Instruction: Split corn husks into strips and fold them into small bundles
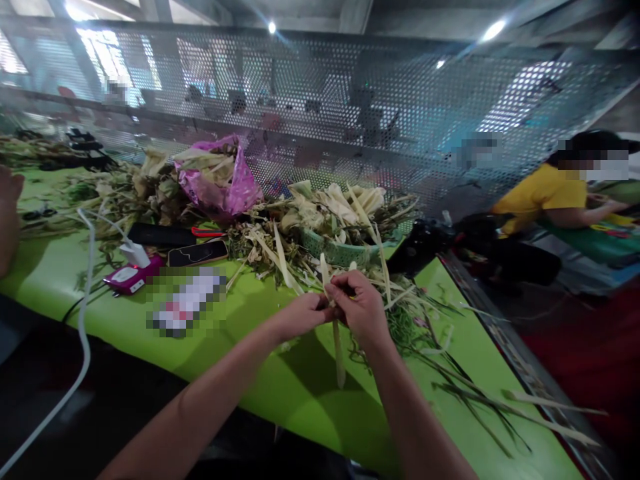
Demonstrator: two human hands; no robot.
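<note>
My left hand (pixel 304 315) and my right hand (pixel 361 308) meet over the front of the green table, fingers pinched together on a pale strip of dried husk (pixel 341 357). One end of the strip hangs below the hands and the other sticks up above them. The fingers hide the part in between. Just beyond the hands stands a green plastic basket (pixel 345 255) heaped with dried husks (pixel 345 203). Thin green stems and fibres (pixel 403 327) lie to the right of my right hand.
A pink plastic bag (pixel 245 183) of husks stands at the back left. A phone (pixel 197 253), a purple power strip (pixel 133 277) and a white cable (pixel 86 327) lie leftward. Another person's hand (pixel 9 190) shows far left; a person in yellow (pixel 533 193) sits right.
</note>
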